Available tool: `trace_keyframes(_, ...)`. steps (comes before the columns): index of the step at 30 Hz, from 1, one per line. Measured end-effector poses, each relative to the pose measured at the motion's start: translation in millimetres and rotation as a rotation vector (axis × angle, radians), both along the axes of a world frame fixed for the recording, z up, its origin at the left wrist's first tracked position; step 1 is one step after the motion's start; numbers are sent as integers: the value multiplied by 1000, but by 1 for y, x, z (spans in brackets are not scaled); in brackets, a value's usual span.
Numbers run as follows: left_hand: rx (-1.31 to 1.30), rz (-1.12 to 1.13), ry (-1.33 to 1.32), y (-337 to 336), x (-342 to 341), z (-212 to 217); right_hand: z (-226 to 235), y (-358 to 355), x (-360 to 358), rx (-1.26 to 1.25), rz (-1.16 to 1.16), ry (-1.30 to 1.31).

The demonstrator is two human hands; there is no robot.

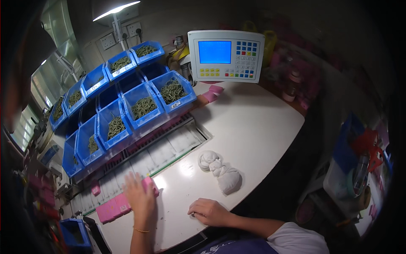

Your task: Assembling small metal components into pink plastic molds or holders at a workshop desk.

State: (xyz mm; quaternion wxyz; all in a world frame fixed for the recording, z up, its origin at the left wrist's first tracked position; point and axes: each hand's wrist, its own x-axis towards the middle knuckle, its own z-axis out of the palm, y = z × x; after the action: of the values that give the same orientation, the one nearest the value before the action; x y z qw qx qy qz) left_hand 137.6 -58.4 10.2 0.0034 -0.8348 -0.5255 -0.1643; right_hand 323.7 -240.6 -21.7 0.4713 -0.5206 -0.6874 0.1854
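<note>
My left hand is above the near edge of the segmented track, its fingers stretched out and slightly blurred. Beside its thumb side is a pink block; whether they touch is unclear. A row of pink blocks lies on the white table to the left of that wrist. My right hand rests on the table near its front edge, fingers curled in, with nothing visible in them. Beyond it lies a knotted white cloth bundle.
Blue bins holding small greenish pieces stand in two tiers behind the pale segmented track. A single pink block sits on the track. A keypad console with a blue screen stands at the back. A lamp shines above.
</note>
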Motion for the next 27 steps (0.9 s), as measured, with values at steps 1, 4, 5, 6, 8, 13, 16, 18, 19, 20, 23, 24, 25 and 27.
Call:
trace_keyframes(1, -2, 5, -3, -5, 4, -6, 1, -1, 0, 2, -5, -1)
trace_keyframes(4, -70, -130, -33, -13, 6, -14, 0, -3, -3, 3, 0, -9)
trace_keyframes(5, -73, -122, -31, -18, 7, -9, 1, -3, -4, 0, 9, -6)
trace_keyframes(6, -96, -203, -11, -25, 8, -4, 4, -4, -4, -7, 2, 2)
trace_keyframes(8, 43, -367, 37, -41, 6, -7, 4, -2, -4, -18, 17, 19)
trace_keyframes(13, 20, -126, -32, -61, 9, 0, 8, -2, -5, -214, -153, 329)
trace_keyframes(16, -186, -236, -380, -66, 13, 7, -1, 2, 4, -359, -33, 711)
trace_keyframes(18, -151, -365, -590, -83, 14, 13, 13, 6, 3, -516, 125, 1014)
trace_keyframes(19, -175, -420, -655, -92, 13, 17, 20, 7, 1, -595, 191, 1167)
trace_keyframes(20, -246, -406, -688, -102, 13, 19, 24, 7, -1, -606, 194, 1174)
trace_keyframes(23, -297, -382, -738, -123, 11, 13, 25, 5, -10, -643, 307, 1304)
trace_keyframes(24, -282, -339, -714, -129, 12, 12, 23, 3, -11, -587, 303, 1073)
trace_keyframes(25, -266, -298, -690, -135, 13, 12, 21, 1, -13, -527, 298, 843)
trace_keyframes(27, -239, -297, -675, -140, 14, 11, 29, -3, -18, -532, 256, 804)
